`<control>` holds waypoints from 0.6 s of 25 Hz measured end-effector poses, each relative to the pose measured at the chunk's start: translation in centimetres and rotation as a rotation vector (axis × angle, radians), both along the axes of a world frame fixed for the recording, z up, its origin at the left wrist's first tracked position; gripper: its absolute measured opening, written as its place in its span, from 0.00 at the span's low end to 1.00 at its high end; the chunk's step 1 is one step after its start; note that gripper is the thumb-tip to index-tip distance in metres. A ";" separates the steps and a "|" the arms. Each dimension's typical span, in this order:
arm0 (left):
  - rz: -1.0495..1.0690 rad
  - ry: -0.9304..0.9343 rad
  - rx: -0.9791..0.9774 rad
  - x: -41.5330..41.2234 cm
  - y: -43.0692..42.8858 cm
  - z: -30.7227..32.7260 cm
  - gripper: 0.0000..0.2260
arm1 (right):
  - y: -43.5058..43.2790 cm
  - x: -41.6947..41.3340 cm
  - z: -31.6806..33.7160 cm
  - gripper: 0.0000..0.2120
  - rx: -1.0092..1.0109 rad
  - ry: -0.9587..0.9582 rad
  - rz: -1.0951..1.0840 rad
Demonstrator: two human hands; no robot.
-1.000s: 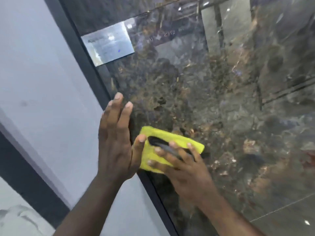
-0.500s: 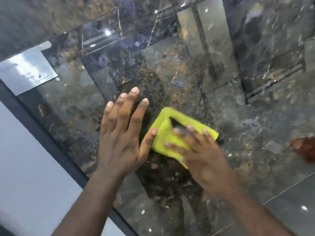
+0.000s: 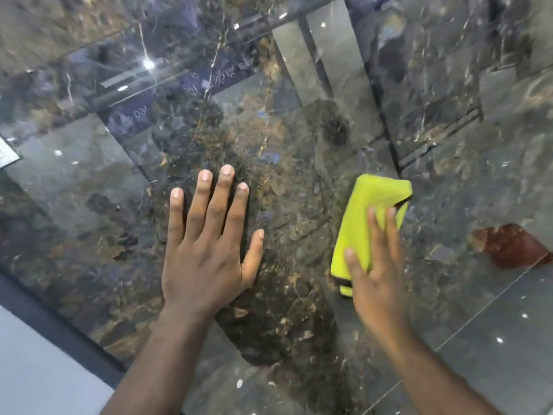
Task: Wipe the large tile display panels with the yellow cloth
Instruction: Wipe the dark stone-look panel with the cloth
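A large glossy dark marble tile panel (image 3: pixel 299 130) fills most of the head view, full of reflections. My left hand (image 3: pixel 206 250) lies flat on it with fingers straight and spread. To its right, my right hand (image 3: pixel 377 274) presses the folded yellow cloth (image 3: pixel 365 217) against the panel with straight fingers. The cloth's upper part shows above my fingertips; its lower part is hidden under my palm. A gap of bare tile separates the two hands.
A black frame edge (image 3: pixel 51 327) borders the panel at the lower left, with a pale wall panel (image 3: pixel 36 375) beyond it. A corner of a white label (image 3: pixel 7 155) shows at the left edge. A reddish-brown patch (image 3: pixel 508 244) marks the tile at the right.
My right hand has slid the cloth to the right, away from my left hand. The view has shifted right, so the label and black frame now sit at the left edge.
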State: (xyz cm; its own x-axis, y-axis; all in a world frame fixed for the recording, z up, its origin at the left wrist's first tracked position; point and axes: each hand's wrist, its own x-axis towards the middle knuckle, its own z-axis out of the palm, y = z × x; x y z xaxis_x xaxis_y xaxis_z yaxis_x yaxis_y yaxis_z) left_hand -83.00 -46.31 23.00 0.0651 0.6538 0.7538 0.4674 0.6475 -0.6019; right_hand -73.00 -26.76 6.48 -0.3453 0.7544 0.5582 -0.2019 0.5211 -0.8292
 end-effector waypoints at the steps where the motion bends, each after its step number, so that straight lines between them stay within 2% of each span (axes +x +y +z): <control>1: 0.005 0.007 0.004 0.0 0.1 -0.2 0.31 | 0.6 -0.5 2.8 0.32 -0.109 0.027 -0.034; 2: 0.002 0.010 0.006 -0.1 0.2 -0.3 0.32 | 0.6 -0.9 6.0 0.32 -0.133 0.019 -0.068; 3: -0.006 0.010 0.004 -0.2 0.2 -0.4 0.32 | 0.0 -1.3 9.0 0.32 -0.073 -0.002 -0.083; 5: -0.012 0.015 0.014 -0.3 0.1 -0.5 0.32 | -2.1 -1.5 12.9 0.33 0.217 -0.047 -0.055; 7: -0.023 0.021 0.030 -0.2 0.1 -0.6 0.31 | -3.7 -0.9 12.5 0.33 0.443 -0.122 -0.036; 8: -0.029 0.022 0.031 -0.2 0.2 -0.6 0.31 | -4.0 -0.4 10.6 0.34 0.482 -0.144 -0.038; 10: -0.034 0.018 0.033 -0.4 0.3 -0.5 0.31 | -4.0 0.4 5.3 0.34 0.381 -0.136 -0.003; 12: -0.050 0.009 0.034 -0.4 0.2 -0.4 0.31 | -3.1 1.1 2.7 0.36 0.093 -0.080 0.061; 13: -0.056 0.005 0.031 -0.3 0.2 -0.4 0.31 | -2.0 1.1 3.0 0.37 -0.026 -0.042 0.071; 15: -0.065 0.005 0.029 -0.2 0.3 -0.4 0.31 | 1.4 0.8 6.7 0.37 -0.136 0.001 0.050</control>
